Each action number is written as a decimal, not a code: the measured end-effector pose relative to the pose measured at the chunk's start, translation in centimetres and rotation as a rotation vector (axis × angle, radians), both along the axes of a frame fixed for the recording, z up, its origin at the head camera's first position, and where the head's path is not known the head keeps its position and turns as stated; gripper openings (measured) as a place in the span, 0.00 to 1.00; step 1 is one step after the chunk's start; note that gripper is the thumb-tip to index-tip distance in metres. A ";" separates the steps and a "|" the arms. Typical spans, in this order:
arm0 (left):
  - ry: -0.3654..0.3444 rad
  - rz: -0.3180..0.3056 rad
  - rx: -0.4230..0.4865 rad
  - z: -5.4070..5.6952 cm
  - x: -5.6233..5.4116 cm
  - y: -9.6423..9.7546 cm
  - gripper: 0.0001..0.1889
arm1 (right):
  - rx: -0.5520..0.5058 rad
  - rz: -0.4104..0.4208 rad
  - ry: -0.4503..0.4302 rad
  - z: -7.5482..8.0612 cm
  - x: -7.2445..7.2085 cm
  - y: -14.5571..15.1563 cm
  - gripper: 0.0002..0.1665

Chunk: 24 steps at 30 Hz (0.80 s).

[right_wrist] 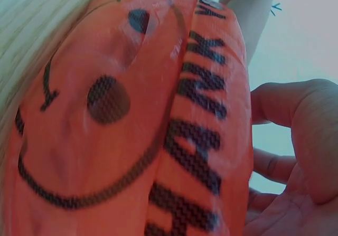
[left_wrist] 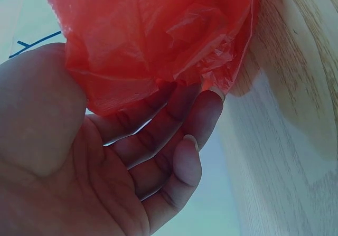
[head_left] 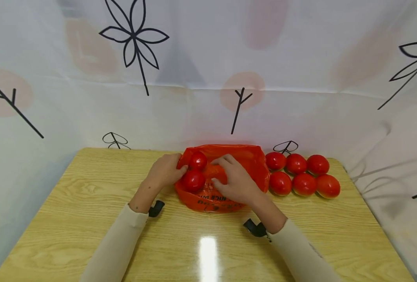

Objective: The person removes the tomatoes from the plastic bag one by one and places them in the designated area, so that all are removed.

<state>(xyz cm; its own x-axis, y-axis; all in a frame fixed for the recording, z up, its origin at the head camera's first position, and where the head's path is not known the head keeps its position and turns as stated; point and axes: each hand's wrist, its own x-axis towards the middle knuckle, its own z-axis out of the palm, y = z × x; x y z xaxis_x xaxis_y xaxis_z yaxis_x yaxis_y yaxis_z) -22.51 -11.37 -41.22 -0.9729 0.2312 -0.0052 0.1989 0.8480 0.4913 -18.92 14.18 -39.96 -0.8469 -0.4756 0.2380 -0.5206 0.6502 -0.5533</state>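
Observation:
A red plastic bag (head_left: 248, 156) with black print lies on the table, its mouth spread upward. Two red tomatoes (head_left: 193, 180) sit inside its left part. My left hand (head_left: 164, 170) grips the bag's left rim, with the thumb over the edge beside the tomatoes. In the left wrist view, the fingers (left_wrist: 182, 157) curve beneath the thin red plastic. My right hand (head_left: 237, 181) reaches over the bag's mouth with loosely bent fingers, and nothing shows between them. In the right wrist view, the printed side of the bag hides some of its fingertips.
Several more red tomatoes (head_left: 304, 184) stand in two rows on the table, close to the bag's right side. The wooden table (head_left: 88, 203) ends at a patterned cloth (head_left: 194, 109) behind. Dark straps (head_left: 255, 228) show at both wrists.

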 end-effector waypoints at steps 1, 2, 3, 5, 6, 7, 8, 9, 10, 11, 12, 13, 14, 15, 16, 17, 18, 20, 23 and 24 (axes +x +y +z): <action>0.002 0.000 -0.002 0.0 0.0 0.0 0.12 | 0.001 0.002 -0.002 0.0 0.0 -0.2 0.26; 0.004 0.000 -0.004 0.0 0.0 0.0 0.12 | 0.000 0.005 -0.005 0.0 0.0 -0.3 0.26; 0.005 0.000 -0.004 0.0 -0.1 0.0 0.12 | 0.000 0.009 -0.007 0.0 0.0 -0.5 0.26; 0.002 0.000 -0.005 0.1 0.0 0.0 0.12 | 0.003 0.014 -0.010 -0.1 -0.1 -0.8 0.26; -0.001 0.001 -0.005 0.1 0.0 0.0 0.12 | 0.004 0.018 -0.012 -0.1 -0.1 -0.9 0.26; -0.002 0.000 -0.006 0.1 0.0 0.0 0.12 | 0.006 0.022 -0.012 -0.1 -0.2 -1.0 0.26; -0.002 0.000 -0.007 0.1 -0.1 0.0 0.12 | 0.007 0.025 -0.010 -0.2 -0.2 -1.0 0.26; -0.001 -0.003 -0.006 0.1 -0.1 0.0 0.13 | 0.008 0.028 -0.006 -0.3 -0.2 -1.1 0.26; 0.000 -0.004 -0.005 0.1 -0.1 0.0 0.13 | 0.009 0.034 -0.004 -0.3 -0.3 -1.2 0.26; 0.001 -0.007 -0.004 0.0 -0.1 0.0 0.13 | 0.007 0.041 -0.004 -0.4 -0.3 -1.3 0.27; 0.002 -0.008 -0.001 -0.1 -0.1 -0.1 0.13 | 0.009 0.047 -0.004 -0.4 -0.3 -1.4 0.27; 0.003 -0.011 0.000 0.0 -0.1 -0.1 0.13 | 0.009 0.052 -0.003 -0.5 -0.3 -1.4 0.28; 0.004 -0.013 0.002 0.0 -0.1 -0.1 0.12 | 0.011 0.059 -0.004 -0.5 -0.3 -1.5 0.28; 0.003 -0.014 0.004 0.0 -0.1 -0.1 0.12 | 0.011 0.065 -0.007 -0.5 -0.3 -1.6 0.29; 0.002 -0.014 0.005 0.0 -0.1 -0.1 0.12 | 0.011 0.071 -0.009 -0.5 -0.4 -1.6 0.29; 0.002 -0.015 0.006 0.0 -0.1 -0.1 0.12 | 0.014 0.077 -0.008 -0.6 -0.4 -1.7 0.29; 0.002 -0.015 0.005 0.1 -0.1 -0.1 0.12 | 0.015 0.085 -0.004 -0.6 -0.4 -1.8 0.30; 0.004 -0.018 0.003 0.1 -0.1 -0.1 0.12 | 0.014 0.101 0.004 -0.8 -0.4 -1.9 0.31; 0.006 -0.024 -0.003 0.1 -0.2 -0.1 0.13 | 0.018 0.128 0.009 -1.0 -0.5 -2.1 0.32; 0.006 -0.025 -0.005 0.2 -0.2 -0.1 0.14 | 0.018 0.137 0.007 -1.1 -0.5 -2.2 0.33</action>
